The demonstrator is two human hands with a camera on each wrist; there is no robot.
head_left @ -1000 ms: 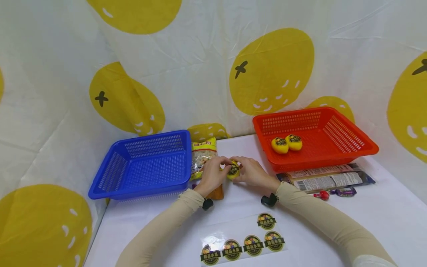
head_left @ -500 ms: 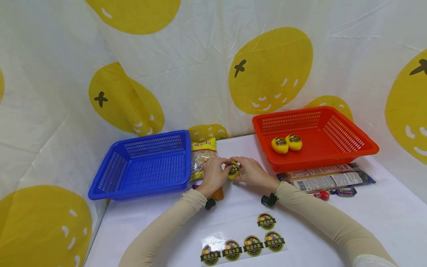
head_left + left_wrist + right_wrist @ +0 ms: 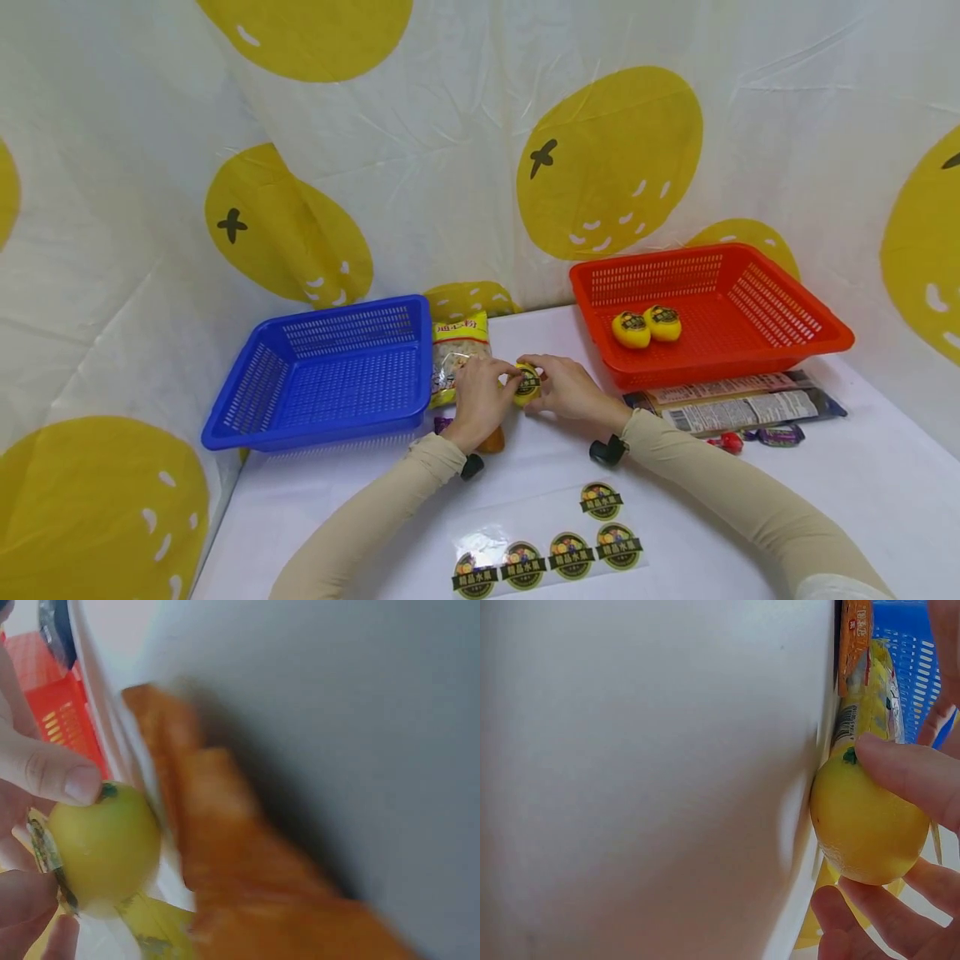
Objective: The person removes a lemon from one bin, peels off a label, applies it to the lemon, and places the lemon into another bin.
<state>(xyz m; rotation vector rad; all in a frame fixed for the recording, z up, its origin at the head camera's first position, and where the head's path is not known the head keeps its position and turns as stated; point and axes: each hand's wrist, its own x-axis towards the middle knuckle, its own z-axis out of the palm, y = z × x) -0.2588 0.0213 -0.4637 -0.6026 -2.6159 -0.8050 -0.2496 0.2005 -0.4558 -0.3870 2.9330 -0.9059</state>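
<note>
My right hand (image 3: 573, 392) holds a round yellow citrus fruit (image 3: 870, 817), its thumb beside the green stem and other fingers around the lower side. A round black-and-gold sticker (image 3: 528, 381) lies against the fruit's side, its edge standing a little away in the left wrist view. My left hand (image 3: 482, 398) pinches this sticker at the fruit with thumb and fingertips. On the table near me lies a clear sheet (image 3: 480, 533) with several matching stickers. Two stickered yellow fruits (image 3: 632, 331) sit together in the red basket (image 3: 817, 340).
A blue basket (image 3: 225, 433) stands at left. Beside it lie a yellow food bag (image 3: 459, 333), an orange-brown packet (image 3: 225, 855) and a purple wrapper (image 3: 442, 424). Long flat packages (image 3: 742, 408), a red-wrapped candy (image 3: 729, 442) and a purple candy (image 3: 780, 435) lie before the red basket.
The left hand's fingers shift slightly at the sticker. The right hand stays in place with the fruit, and the baskets have not moved.
</note>
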